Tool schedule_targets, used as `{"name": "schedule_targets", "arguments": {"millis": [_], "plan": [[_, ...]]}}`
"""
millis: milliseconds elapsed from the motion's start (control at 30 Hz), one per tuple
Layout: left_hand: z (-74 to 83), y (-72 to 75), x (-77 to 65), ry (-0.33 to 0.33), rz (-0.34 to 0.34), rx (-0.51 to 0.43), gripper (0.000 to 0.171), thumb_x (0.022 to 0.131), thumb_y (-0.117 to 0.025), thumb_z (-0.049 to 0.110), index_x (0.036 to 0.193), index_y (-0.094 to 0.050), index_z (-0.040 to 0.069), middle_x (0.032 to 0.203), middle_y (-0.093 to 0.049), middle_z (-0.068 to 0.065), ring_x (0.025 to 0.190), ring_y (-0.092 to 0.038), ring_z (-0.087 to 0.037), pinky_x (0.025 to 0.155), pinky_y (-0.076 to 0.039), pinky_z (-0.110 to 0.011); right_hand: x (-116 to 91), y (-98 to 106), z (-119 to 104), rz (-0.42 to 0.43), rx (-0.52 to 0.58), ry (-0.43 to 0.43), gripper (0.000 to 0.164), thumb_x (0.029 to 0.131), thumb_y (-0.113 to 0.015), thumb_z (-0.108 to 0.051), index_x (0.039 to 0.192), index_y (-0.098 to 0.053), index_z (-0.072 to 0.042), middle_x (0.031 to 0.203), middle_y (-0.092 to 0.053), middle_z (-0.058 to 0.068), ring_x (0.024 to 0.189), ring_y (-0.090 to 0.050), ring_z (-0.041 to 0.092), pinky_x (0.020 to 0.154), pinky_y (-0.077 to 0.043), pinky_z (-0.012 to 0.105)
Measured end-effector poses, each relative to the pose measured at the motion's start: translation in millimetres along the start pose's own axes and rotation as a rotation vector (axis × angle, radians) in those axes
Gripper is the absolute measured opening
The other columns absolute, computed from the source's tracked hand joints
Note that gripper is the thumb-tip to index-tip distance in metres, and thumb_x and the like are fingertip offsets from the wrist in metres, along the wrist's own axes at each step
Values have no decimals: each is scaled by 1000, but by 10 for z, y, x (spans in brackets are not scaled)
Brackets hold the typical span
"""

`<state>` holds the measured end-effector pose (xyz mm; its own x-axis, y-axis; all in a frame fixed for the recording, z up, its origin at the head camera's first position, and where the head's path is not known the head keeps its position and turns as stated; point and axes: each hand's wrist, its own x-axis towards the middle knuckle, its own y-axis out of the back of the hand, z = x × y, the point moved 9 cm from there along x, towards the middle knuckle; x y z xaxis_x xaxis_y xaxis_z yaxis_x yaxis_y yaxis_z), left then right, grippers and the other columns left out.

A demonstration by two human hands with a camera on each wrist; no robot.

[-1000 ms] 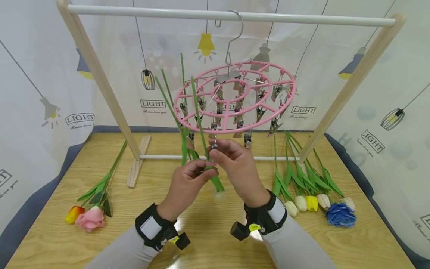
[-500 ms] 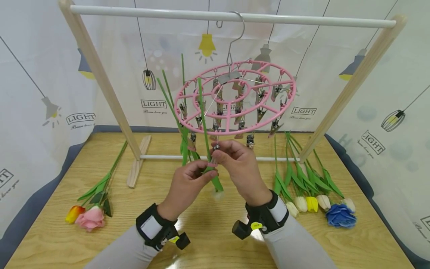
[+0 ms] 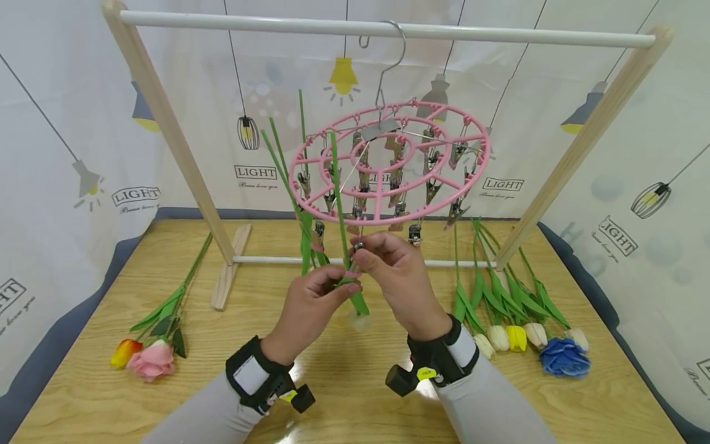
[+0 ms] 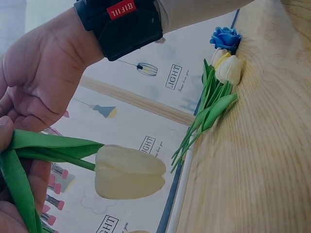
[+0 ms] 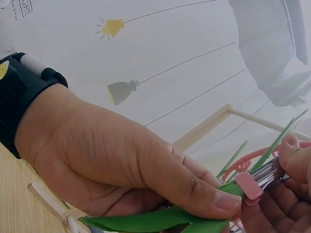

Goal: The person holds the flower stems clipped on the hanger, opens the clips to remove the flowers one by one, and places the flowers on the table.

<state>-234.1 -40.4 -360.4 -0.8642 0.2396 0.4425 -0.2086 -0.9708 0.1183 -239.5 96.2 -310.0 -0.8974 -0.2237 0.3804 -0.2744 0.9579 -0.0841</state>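
Note:
My left hand (image 3: pixel 305 305) pinches the green stem and leaf of a white tulip (image 4: pixel 129 172), which hangs with its bloom downward. My right hand (image 3: pixel 400 287) grips a metal clip (image 5: pixel 266 175) with pink tips (image 5: pixel 249 185), just above the left fingers. In the right wrist view the pink tips lie against the green stem; whether they clamp it cannot be told. This clip hangs from the near edge of a round pink clip hanger (image 3: pixel 377 217). Left of the hands, several green stems (image 3: pixel 305 231) stand up at the hanger's left rim, their blooms hidden.
The hanger hooks over the white bar (image 3: pixel 249 23) of a wooden-legged rack (image 3: pixel 172 135). At left on the table (image 3: pixel 183 407) lie a pink rose (image 3: pixel 152 361) and an orange-yellow tulip (image 3: pixel 126 353). White tulips (image 3: pixel 498 338), a yellow tulip (image 3: pixel 516 338) and a blue rose (image 3: pixel 564 357) lie at right.
The held tulip's stem has swung a little to the right and stands more upright. Both hands keep nearly the same place and hold on the stem and the clip.

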Motion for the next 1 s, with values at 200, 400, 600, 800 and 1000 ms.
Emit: {"name": "schedule_targets", "arguments": {"millis": [200,400,600,800,1000], "plan": [[4,-10,-2,-10,-13,-29,12,99,-70,8,109,-73,2,106,-75,-18,84,-67,-5,68,-51,-21,-9,-10,-31,-13,19,39,23,97,-73,-30,106,-68,-9,112,-72,-6,98,-68,8,91,-58,25],[20,-19,-13,-11,-26,-23,12,99,-70,7,109,-73,2,107,-75,-18,84,-67,-5,69,-52,-21,-12,-12,-50,-24,19,51,18,97,-72,-30,104,-68,-13,111,-72,-4,98,-68,9,91,-58,26],[18,-5,-39,-13,-32,-9,12,100,-69,7,110,-73,2,110,-75,-19,87,-69,-10,72,-55,-23,-13,-1,-75,-34,15,56,22,95,-73,-35,105,-69,-16,111,-72,-7,98,-69,9,92,-58,26],[-11,100,-81,22,-9,38,12,100,-70,11,111,-73,7,98,-73,-10,79,-65,-15,68,-52,-24,-12,-17,-98,-66,29,56,31,96,-72,-36,110,-67,-10,111,-70,-4,101,-69,10,92,-60,29],[7,151,-84,35,4,-19,16,100,-70,10,113,-72,1,102,-74,7,90,-71,-8,78,-60,-26,27,7,-15,-42,-22,-23,44,102,-67,-32,130,-62,2,113,-68,9,104,-67,14,93,-60,32]]}}
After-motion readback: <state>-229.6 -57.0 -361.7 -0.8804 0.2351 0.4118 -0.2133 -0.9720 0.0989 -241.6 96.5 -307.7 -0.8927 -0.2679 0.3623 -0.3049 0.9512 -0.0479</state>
